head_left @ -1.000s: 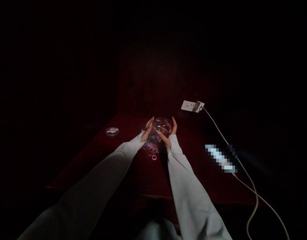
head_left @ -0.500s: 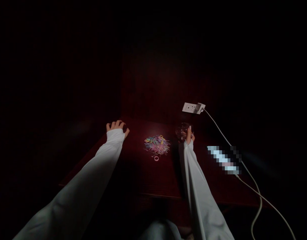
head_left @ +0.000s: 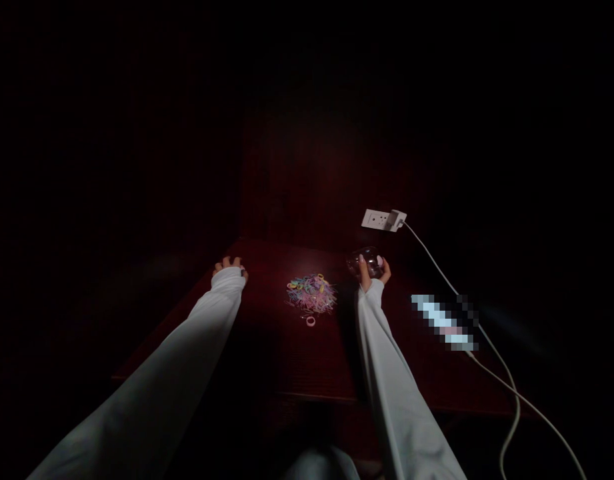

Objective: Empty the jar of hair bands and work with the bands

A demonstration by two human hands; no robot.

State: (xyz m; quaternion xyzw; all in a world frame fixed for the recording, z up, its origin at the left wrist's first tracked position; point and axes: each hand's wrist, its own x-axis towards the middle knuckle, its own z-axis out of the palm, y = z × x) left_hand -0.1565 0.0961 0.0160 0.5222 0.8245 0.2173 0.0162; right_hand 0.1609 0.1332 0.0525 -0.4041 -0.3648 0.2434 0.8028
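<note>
A clear rounded bowl (head_left: pixel 354 266) is in my right hand (head_left: pixel 373 270), with the thumb and fingers pressed around its near right side. My left hand (head_left: pixel 230 265) rests low over the far left of the dark red table (head_left: pixel 307 367). Its fingers are curled in and partly hidden behind the white cuff; whether they hold anything is out of sight. Between the two hands lies a heap of small elastic bands (head_left: pixel 311 295) in pink, purple, yellow and blue. One pink hair tie (head_left: pixel 311 321) sits apart, just in front of the heap.
On the wall behind the table is a white socket (head_left: pixel 379 220) with a charger (head_left: pixel 397 220) plugged in. Its white cable (head_left: pixel 431 257) hangs down on the right. A blurred-out bright phone-like object (head_left: pixel 443 323) lies at the table's right, with a cable at its near end.
My left hand has drawn slightly nearer and its spread fingers have curled in. My right hand has shifted its grip on the bowl, which has tilted a little. The heap is unchanged.
</note>
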